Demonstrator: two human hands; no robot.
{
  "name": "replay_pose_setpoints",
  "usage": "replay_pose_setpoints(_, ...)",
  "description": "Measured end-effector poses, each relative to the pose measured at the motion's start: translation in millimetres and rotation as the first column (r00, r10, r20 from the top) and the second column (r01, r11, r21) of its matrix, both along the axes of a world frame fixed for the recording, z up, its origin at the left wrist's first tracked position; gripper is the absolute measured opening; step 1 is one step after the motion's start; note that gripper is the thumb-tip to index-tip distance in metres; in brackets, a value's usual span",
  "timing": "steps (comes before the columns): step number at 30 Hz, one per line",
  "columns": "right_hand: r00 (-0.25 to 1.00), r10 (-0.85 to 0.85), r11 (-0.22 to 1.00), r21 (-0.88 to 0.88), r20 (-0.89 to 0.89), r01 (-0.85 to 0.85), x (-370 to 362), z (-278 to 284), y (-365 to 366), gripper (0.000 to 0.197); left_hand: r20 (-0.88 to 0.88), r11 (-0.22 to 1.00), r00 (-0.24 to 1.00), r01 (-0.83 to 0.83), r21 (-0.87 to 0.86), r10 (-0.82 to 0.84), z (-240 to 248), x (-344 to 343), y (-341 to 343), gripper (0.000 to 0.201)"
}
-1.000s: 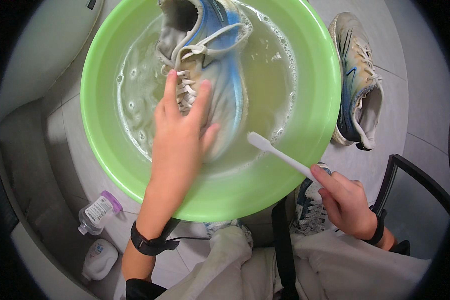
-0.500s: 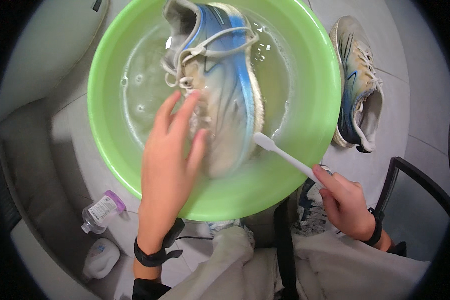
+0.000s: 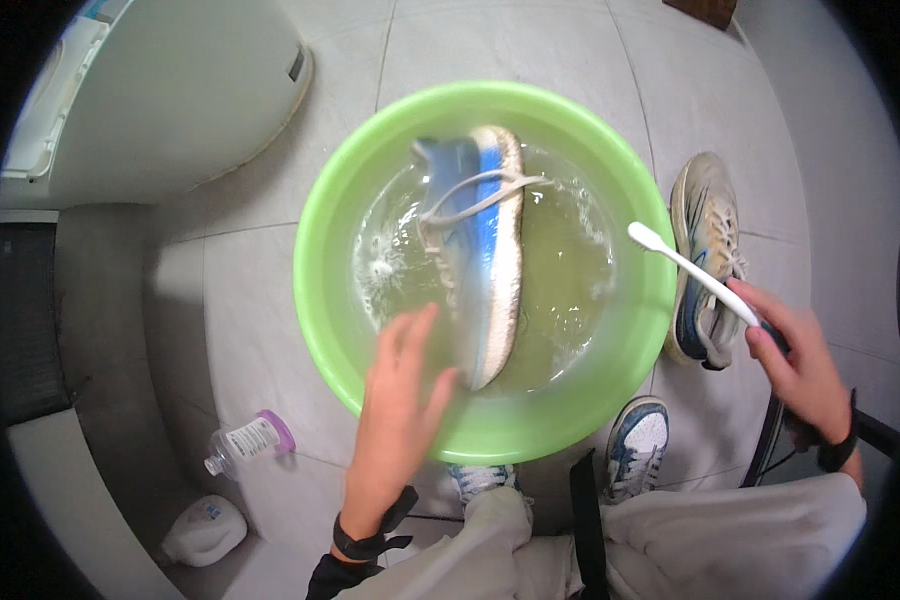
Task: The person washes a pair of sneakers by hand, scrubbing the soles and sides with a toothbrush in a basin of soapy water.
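Wet blue-grey sneaker (image 3: 475, 250) on its side in green basin (image 3: 315, 290); left hand (image 3: 402, 385) steadies heel, grip loose; right hand (image 3: 795, 360) clamps toothbrush (image 3: 685, 270).

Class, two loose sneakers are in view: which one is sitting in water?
The blue-and-white sneaker tipped on its side in the green basin, by the left hand. The other sneaker lies dry on the floor tiles.

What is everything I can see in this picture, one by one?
basin: one, green, on the tiled floor, holding murky water
wet shoe: one, blue and white, in the basin
second shoe: one, grey and blue, on the floor right of the basin
toothbrush: one, white, over the basin rim
small bottle: one, clear with purple cap, lying lower left
white bottle: one, bottom left
left hand: on the wet shoe's end
right hand: gripping the toothbrush
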State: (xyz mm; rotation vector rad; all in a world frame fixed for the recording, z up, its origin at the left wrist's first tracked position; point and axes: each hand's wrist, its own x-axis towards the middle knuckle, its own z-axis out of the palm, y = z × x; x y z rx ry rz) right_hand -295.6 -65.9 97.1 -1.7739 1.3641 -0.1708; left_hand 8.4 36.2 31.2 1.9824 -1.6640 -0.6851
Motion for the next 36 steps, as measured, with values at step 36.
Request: replay_pose_setpoints(36, 0.958, 0.248, 0.967, 0.029, 0.147, -0.255, 65, -36, 13, 0.027, -0.805, 0.958, 0.527, -0.23, 0.173, 0.272, -40, -5, 0, 0.056)
